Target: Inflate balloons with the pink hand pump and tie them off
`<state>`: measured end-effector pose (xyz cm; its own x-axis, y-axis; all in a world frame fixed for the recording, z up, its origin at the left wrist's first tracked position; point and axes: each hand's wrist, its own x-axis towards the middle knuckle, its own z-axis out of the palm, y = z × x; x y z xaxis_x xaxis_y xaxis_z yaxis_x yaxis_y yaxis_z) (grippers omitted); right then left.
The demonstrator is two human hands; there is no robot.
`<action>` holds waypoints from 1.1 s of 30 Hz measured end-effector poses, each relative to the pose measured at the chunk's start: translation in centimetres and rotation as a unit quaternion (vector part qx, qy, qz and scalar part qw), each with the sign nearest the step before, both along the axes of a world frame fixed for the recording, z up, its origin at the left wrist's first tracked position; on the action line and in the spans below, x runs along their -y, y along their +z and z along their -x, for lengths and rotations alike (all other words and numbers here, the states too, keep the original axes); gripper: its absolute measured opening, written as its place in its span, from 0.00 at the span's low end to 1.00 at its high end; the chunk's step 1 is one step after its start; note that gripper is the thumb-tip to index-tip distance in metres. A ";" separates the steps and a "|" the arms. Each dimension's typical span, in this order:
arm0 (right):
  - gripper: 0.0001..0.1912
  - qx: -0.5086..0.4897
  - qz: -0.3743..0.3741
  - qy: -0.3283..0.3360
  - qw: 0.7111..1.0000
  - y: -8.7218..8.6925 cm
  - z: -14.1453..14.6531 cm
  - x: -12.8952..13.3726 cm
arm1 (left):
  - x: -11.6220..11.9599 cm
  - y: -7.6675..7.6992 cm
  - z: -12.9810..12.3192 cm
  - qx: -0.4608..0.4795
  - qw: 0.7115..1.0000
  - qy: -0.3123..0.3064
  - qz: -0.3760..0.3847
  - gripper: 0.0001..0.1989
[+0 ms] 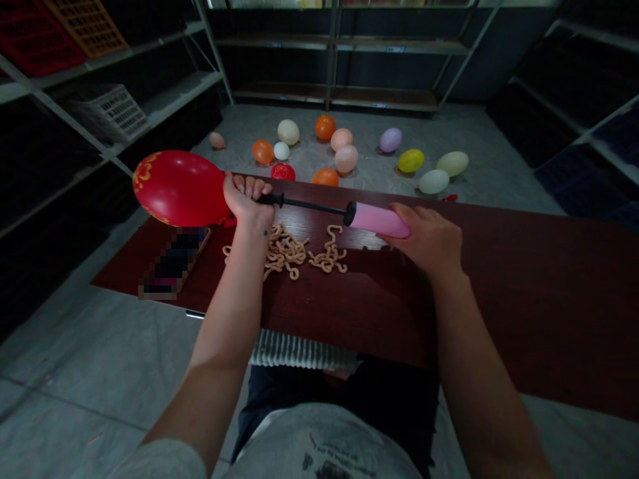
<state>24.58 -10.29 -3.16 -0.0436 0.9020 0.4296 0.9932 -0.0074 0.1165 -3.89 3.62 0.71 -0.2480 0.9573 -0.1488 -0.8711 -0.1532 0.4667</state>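
Holding a red balloon (180, 188) on a pink pump (378, 221)

The left hand (246, 199) is clenched around the balloon's neck and the tip of the pump's black rod (304, 204), and the full balloon bulges out past the thumb side. The right hand (424, 239) grasps the pump's far end, fingers curled over the pink barrel. The pump lies level above the dark red table (504, 313). Under it, between the hands, sits a heap of tan curly strips (284, 251). Left of the heap, a pixelated flat object (174, 263) lies near the table's edge. Beyond the table, loose balloons (342, 140) in orange, cream, purple and yellow rest on the grey floor (369, 183). Dark metal shelves (334, 41) holding crates (107, 113) stand around them.
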 end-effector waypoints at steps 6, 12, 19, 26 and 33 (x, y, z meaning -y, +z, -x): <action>0.31 0.008 -0.033 -0.006 0.999 0.3 -0.2 0.4 | 0.3 0.3 0.0 -0.035 0.999 0.027 -0.004 0.23; 0.32 -0.016 -0.014 0.012 1.000 -0.9 0.3 0.4 | 0.9 0.3 -0.8 -0.045 0.998 0.044 -0.008 0.24; 0.31 -0.070 0.029 0.045 0.996 -1.2 2.9 0.5 | 2.5 -0.1 -3.3 -0.062 0.997 -0.023 -0.040 0.26; 0.33 -0.104 0.064 0.057 0.991 -1.3 5.1 0.3 | 4.3 -1.4 -6.3 -0.065 0.992 -0.096 -0.052 0.26; 0.35 -0.092 0.035 0.055 0.994 -1.4 4.6 -0.2 | 3.4 -1.6 -5.9 -0.033 0.996 -0.087 -0.008 0.25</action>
